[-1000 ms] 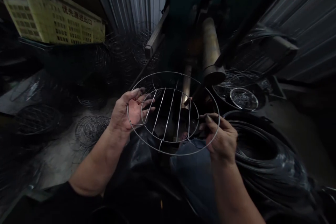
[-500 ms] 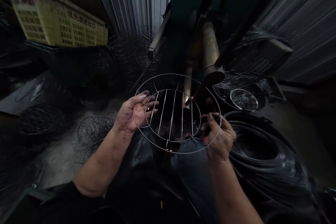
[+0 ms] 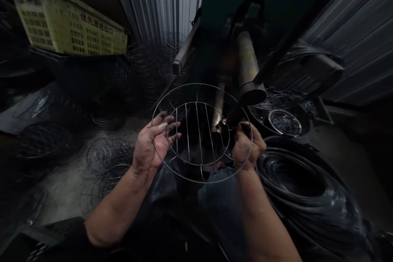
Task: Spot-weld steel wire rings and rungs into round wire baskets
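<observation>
The round silver wire rack [image 3: 199, 133] has turned anticlockwise, apparently presenting another stretch of inner ring to the slim brass-coloured rod [image 3: 218, 106] near two o'clock. The bare left hand [image 3: 152, 141] cradles nine o'clock, fingers loosely open; the bare right hand [image 3: 247, 145] curls closed at three, its exact grip hidden.

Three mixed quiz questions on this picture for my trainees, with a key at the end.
1. True or false: the round wire rack has both an inner and an outer ring.
2. Fill in the missing colour: the crate at the picture's upper left is ____.
3. Which is nearer the right hand: (a) the crate or (b) the dark coil?

Key: 1. True. 2. Yellow. 3. b.
</observation>
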Tool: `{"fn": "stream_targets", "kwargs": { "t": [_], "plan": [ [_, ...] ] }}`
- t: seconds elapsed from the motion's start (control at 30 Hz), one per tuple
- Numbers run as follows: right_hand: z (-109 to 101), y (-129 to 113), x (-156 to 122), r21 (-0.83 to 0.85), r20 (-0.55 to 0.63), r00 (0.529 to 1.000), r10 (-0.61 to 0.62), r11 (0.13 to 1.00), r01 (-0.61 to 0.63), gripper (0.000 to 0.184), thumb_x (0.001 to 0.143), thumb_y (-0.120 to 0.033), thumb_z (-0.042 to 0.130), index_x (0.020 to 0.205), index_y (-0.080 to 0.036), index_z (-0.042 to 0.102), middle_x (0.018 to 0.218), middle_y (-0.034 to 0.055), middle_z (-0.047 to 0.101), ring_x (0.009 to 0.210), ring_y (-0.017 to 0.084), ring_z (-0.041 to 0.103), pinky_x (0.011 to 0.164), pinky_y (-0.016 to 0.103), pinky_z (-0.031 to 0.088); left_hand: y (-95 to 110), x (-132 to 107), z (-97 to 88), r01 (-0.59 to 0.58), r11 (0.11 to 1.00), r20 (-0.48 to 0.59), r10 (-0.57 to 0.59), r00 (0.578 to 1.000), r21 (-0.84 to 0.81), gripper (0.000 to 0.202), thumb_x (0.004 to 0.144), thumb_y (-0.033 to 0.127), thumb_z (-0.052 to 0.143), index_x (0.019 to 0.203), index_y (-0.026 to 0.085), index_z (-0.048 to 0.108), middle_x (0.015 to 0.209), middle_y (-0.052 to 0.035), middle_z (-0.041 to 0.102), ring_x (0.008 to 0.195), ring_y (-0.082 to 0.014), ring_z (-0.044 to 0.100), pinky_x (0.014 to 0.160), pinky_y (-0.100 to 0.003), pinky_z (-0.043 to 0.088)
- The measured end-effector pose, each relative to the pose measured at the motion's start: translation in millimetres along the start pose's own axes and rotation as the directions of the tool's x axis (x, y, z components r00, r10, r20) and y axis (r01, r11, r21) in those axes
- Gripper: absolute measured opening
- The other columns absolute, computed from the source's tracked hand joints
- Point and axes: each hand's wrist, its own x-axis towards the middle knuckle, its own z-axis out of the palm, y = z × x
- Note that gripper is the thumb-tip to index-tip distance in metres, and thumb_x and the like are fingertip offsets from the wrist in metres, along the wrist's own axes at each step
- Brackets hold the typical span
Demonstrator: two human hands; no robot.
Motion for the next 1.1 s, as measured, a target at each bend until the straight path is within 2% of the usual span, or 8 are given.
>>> {"fn": "stream_targets", "kwargs": {
  "t": [0.17, 0.33, 0.6, 0.73, 0.8, 0.9, 1.0, 1.1],
  "plan": [
    [12, 4, 7, 0.076, 0.098, 0.995, -0.028, 0.997, 0.02, 0.017, 0.069, -0.032, 0.075, 0.08, -0.02, 0.07, 0.074, -0.0027, 0.067, 0.069, 0.014, 0.064, 0.073, 0.031, 0.053, 2, 6, 0.2, -0.027, 1.0, -0.032, 0.027, 0.999, -0.008, 0.034, 0.069, 0.017, 0.064, 0.103, 0.015, 0.062, 0.106, -0.0115, 0.066, 0.104, -0.0285, 0.064, 0.074, -0.037, 0.056],
    [18, 2, 11, 0.078, 0.085, 0.993, -0.076, 0.995, 0.069, 0.013, 0.067, -0.028, 0.075, 0.075, -0.02, 0.069, 0.069, -0.0047, 0.064, 0.064, 0.012, 0.06, 0.069, 0.027, 0.051, -1, 9, -1.0, -0.022, 1.0, -0.039, 0.021, 0.999, -0.015, 0.034, 0.07, 0.019, 0.064, 0.103, 0.015, 0.061, 0.105, -0.0117, 0.066, 0.103, -0.0287, 0.064, 0.075, -0.038, 0.055],
    [20, 4, 17, 0.049, 0.137, 0.99, -0.042, 0.998, 0.036, 0.016, 0.069, -0.033, 0.073, 0.076, -0.019, 0.068, 0.069, -0.0029, 0.063, 0.062, 0.013, 0.059, 0.064, 0.03, 0.051, -9, 4, -3.2, -0.025, 0.999, -0.034, 0.024, 0.999, -0.03, 0.032, 0.071, 0.017, 0.064, 0.103, 0.016, 0.062, 0.106, -0.0101, 0.066, 0.104, -0.0272, 0.064, 0.079, -0.039, 0.054],
    [-5, -10, 13, -0.009, 0.21, 0.977, 0.037, 0.999, -0.036, 0.018, 0.068, -0.03, 0.076, 0.081, -0.019, 0.07, 0.063, -0.0058, 0.057, 0.049, 0.008, 0.047, 0.049, 0.023, 0.042, -11, -5, -11.7, -0.012, 0.999, -0.05, 0.01, 0.999, -0.034, 0.037, 0.07, 0.018, 0.065, 0.107, 0.02, 0.061, 0.111, -0.0077, 0.065, 0.103, -0.0247, 0.063, 0.082, -0.04, 0.053],
    [-27, -16, 2, -0.007, 0.29, 0.949, 0.127, 0.991, -0.13, 0.028, 0.064, -0.026, 0.081, 0.09, -0.02, 0.071, 0.071, -0.0039, 0.064, 0.055, 0.009, 0.053, 0.052, 0.023, 0.044, -5, 3, -17.0, -0.061, 0.998, -0.051, 0.059, 0.997, -0.02, 0.035, 0.073, 0.027, 0.065, 0.107, 0.02, 0.063, 0.115, -0.008, 0.064, 0.102, -0.0232, 0.062, 0.08, -0.037, 0.053],
    [-53, -21, -24, 0.049, 0.393, 0.891, 0.229, 0.962, -0.269, 0.043, 0.057, -0.021, 0.086, 0.098, -0.022, 0.072, 0.092, 0.0023, 0.072, 0.075, 0.015, 0.065, 0.066, 0.028, 0.052, 12, 34, -18.0, -0.206, 0.977, 0.006, 0.206, 0.979, 0.058, 0.032, 0.076, 0.036, 0.065, 0.104, 0.02, 0.067, 0.117, -0.0076, 0.064, 0.102, -0.0202, 0.061, 0.078, -0.029, 0.051],
    [-56, -23, -48, 0.098, 0.302, 0.928, 0.218, 0.961, -0.258, 0.028, 0.062, -0.026, 0.084, 0.087, -0.02, 0.073, 0.084, 0.0024, 0.072, 0.06, 0.012, 0.061, 0.055, 0.026, 0.049, 29, 67, -8.6, -0.229, 0.951, 0.121, 0.208, 0.971, 0.206, 0.029, 0.071, 0.031, 0.072, 0.097, 0.019, 0.069, 0.093, -0.0062, 0.07, 0.087, -0.0173, 0.064, 0.075, -0.027, 0.049],
    [-43, -23, -51, 0.117, 0.103, 0.976, 0.194, 0.972, -0.205, 0.023, 0.066, -0.032, 0.082, 0.081, -0.019, 0.072, 0.069, -0.0006, 0.069, 0.043, 0.008, 0.051, 0.042, 0.023, 0.041, 34, 71, 1.6, -0.218, 0.905, 0.175, 0.163, 0.971, 0.365, 0.035, 0.064, 0.025, 0.077, 0.097, 0.013, 0.071, 0.06, -0.0006, 0.063, 0.06, -0.0128, 0.06, 0.061, -0.025, 0.047]
  ]
}}
